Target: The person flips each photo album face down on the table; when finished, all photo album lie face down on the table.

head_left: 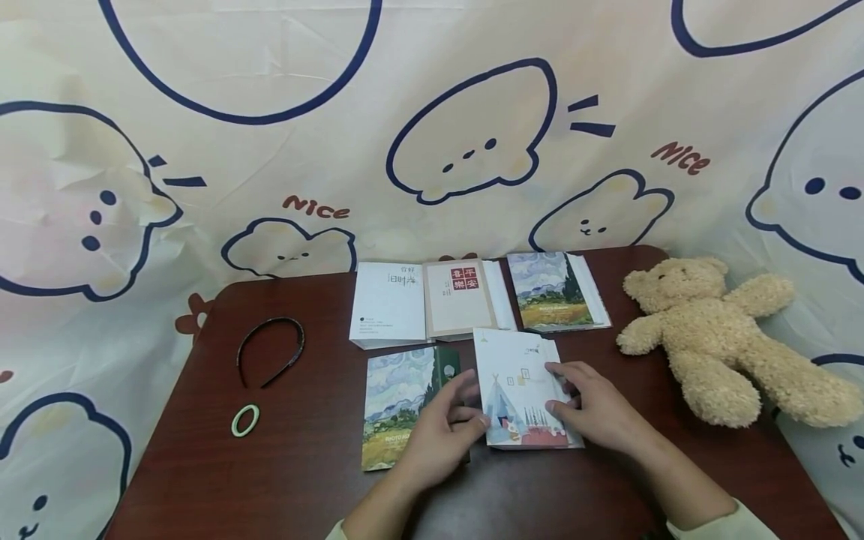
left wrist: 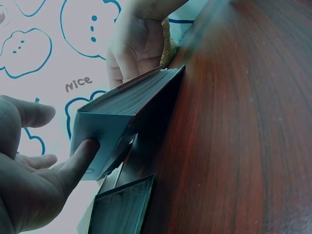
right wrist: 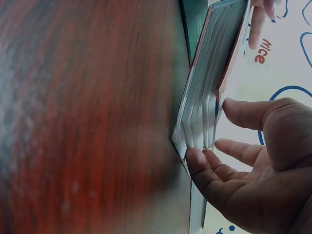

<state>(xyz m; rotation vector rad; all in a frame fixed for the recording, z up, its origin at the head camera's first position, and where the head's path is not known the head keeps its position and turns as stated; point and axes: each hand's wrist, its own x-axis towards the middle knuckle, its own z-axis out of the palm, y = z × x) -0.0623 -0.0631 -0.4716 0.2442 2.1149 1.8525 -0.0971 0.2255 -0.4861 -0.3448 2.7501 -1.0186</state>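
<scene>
From the head view I see the white, tent-printed, rectangular hard-covered album between left hand and right hand, long axis pointing away; left-wrist, spread left fingers touch its spine; right-wrist, the right hand pinches its page edge.

Beyond the fingers is a pale, creased cloth backdrop, printed with rounded cartoon animals in thick navy outline; it also comes down well to the left and right of them. Red-brown "Nice" lettering shows beyond them on either side. Beneath the fingers spreads a dark reddish-brown tabletop with streaked wood grain and rounded far corners. Light leaves a soft greyish sheen on it, just nearer than the fingers.
</scene>
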